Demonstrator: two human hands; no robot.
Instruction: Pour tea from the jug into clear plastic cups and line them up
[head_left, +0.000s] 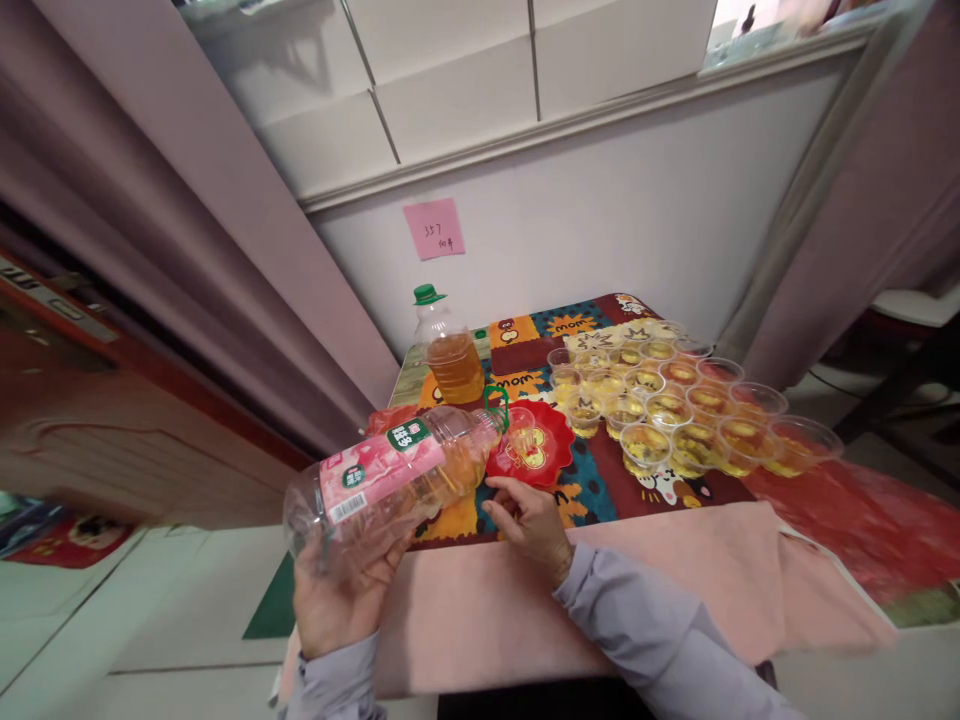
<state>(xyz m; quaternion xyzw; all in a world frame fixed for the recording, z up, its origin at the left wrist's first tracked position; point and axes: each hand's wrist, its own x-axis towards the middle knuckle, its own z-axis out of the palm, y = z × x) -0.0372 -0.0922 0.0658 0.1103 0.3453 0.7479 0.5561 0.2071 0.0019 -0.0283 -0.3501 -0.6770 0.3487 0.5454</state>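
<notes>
My left hand (337,590) grips the base of a large clear oil bottle (390,475) with a pink label, tipped on its side so its green-ringed mouth sits over a small clear cup (521,430). That cup stands in a red dish (536,445). My right hand (529,520) rests at the near rim of the red dish, fingers curled against it; whether it grips the dish I cannot tell. A little amber liquid lies in the tipped bottle.
A second bottle with a green cap (448,350), part full of amber liquid, stands at the table's back left. Several filled clear cups (675,410) stand in rows on the patterned tablecloth (600,480). A pink cloth (675,580) covers the near edge. A pink note (433,228) hangs on the wall.
</notes>
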